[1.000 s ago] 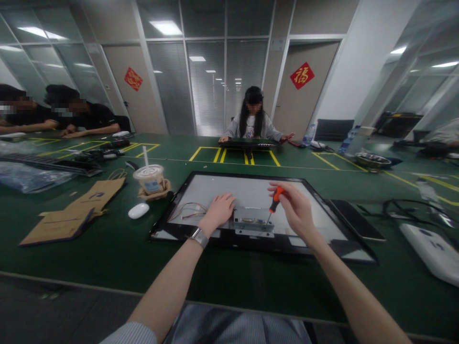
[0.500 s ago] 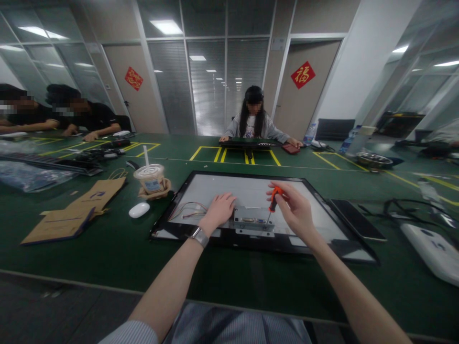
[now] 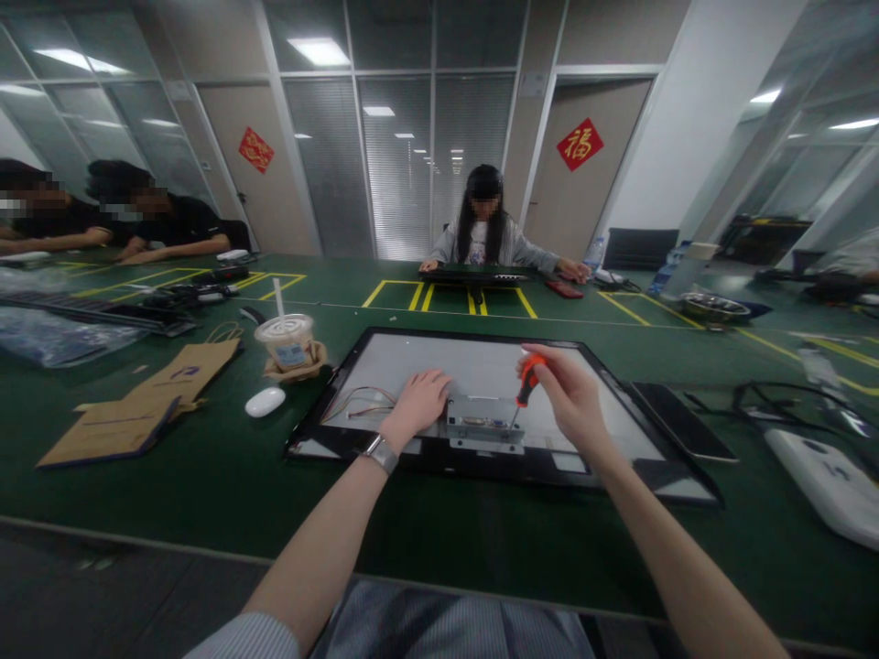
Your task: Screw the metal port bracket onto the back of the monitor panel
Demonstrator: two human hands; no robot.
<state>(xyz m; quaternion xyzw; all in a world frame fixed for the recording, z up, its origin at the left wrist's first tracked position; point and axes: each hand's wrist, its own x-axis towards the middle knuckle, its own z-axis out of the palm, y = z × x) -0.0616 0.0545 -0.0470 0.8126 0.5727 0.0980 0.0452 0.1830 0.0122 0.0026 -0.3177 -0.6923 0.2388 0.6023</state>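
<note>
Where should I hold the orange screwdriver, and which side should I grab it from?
Probably by its thick orange-and-black handle, coming from above and the right. The screwdriver leans right with its handle up, so that end is easy to reach. Its thin shaft points down at the metal box. The right hand holds it by the handle.

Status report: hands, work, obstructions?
Right hand gripping orange-and-black screwdriver, tip at silver metal port box. Left hand beside box, over black-framed grey panel. Thin wires left, away from screwdriver.
</note>
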